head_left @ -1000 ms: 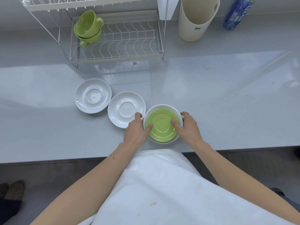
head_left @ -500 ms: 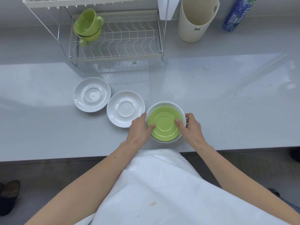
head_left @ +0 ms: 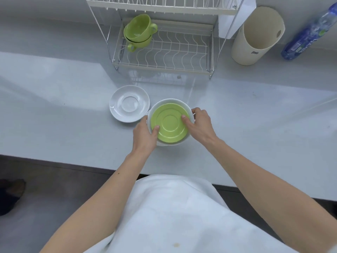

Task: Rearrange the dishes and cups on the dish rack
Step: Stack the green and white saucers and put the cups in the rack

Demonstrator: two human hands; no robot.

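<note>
Dial: centred on the green saucer (head_left: 170, 123), 12 o'clock pointing away from the person.
Stack: the green saucer lies face up in a wider white dish (head_left: 167, 101), over the front half of the grey countertop (head_left: 255, 110).
Left hand (head_left: 145, 136): grips the stack at 8 o'clock, thumb pressed on the green surface, fingers curled under the white rim.
Right hand (head_left: 199, 125): grips the stack at 3 o'clock, thumb on the green surface, fingers wrapped round the white rim.
Lone white saucer (head_left: 127, 105): flat on the counter at 10 o'clock; the stack's rim overlaps its near edge. Whether the stack rests on anything cannot be told.
Dish rack (head_left: 164, 57): white wire, two tiers, at 12 o'clock against the back of the counter, well apart from the stack.
Green cups (head_left: 137, 29): two, nested and tilted, at the left end of the rack's lower tier, about 11 o'clock.
Cream holder (head_left: 255, 39): upright at 1 o'clock, just beside the rack's right leg.
Blue bottle (head_left: 308, 35): at 2 o'clock, beyond the holder.
Apron (head_left: 173, 216): white, at 6 o'clock, between the forearms.
</note>
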